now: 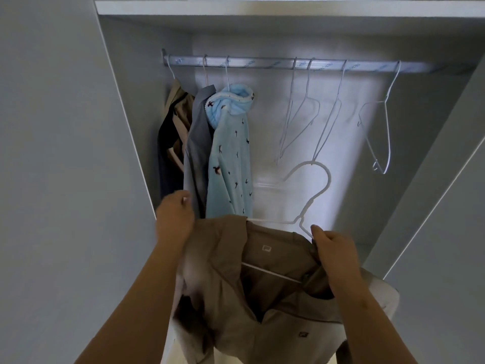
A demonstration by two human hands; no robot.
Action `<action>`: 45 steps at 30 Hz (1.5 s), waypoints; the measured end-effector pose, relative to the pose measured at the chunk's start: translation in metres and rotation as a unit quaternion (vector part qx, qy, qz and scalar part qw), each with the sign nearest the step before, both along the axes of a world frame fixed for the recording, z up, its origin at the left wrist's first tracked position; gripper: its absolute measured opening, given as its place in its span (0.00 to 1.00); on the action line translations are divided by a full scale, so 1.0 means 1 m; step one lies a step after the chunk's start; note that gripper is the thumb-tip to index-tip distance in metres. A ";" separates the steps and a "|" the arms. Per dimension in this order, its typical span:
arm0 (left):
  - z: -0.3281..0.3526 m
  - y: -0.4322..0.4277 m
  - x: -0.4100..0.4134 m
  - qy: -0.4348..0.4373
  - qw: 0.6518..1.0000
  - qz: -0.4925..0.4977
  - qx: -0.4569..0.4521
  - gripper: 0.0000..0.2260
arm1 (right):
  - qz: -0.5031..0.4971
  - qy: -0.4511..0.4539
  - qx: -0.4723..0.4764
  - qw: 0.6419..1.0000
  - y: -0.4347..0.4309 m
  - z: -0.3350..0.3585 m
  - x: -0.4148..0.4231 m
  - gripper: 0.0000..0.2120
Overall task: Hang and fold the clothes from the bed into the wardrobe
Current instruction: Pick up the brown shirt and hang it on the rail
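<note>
We hold the beige collared jacket (262,311) on its white wire hanger (321,191) below the silver rail (262,63), left hand (174,219) fingers curled over one shoulder, right hand (333,249) fingers pinching the collar.

Matt beige cloth jacket (262,311); smooth white-coated wire hanger (315,190); shiny metal rail (262,63); fleecy blue hoodie (231,153).

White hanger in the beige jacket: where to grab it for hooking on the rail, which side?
Pinch the white hanger at its bare neck under the hook, coming from the right: the hook opens leftward and must stay free for the rail, and the beige jacket covers the shoulders.
</note>
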State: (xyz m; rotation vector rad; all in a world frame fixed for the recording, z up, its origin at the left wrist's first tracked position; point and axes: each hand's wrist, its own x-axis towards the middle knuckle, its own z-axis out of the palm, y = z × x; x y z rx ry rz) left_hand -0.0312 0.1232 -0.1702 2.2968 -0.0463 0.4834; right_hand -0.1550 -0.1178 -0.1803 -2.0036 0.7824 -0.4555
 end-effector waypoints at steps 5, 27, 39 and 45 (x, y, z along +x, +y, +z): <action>0.000 -0.033 -0.024 0.101 0.965 -0.225 0.087 0.23 | -0.012 0.000 -0.016 1.000 0.004 0.001 0.001 0.25; 0.041 -0.048 -0.042 0.003 0.989 -0.123 -0.083 0.10 | 0.081 0.001 -0.119 0.990 -0.001 0.007 -0.014 0.22; 0.038 -0.073 -0.057 -0.014 0.967 -0.209 0.142 0.19 | 0.047 0.041 0.048 0.997 -0.016 0.009 -0.026 0.17; 0.023 -0.087 -0.057 -0.026 0.994 -0.095 -0.039 0.06 | 0.056 0.018 0.158 0.986 -0.035 0.014 -0.031 0.04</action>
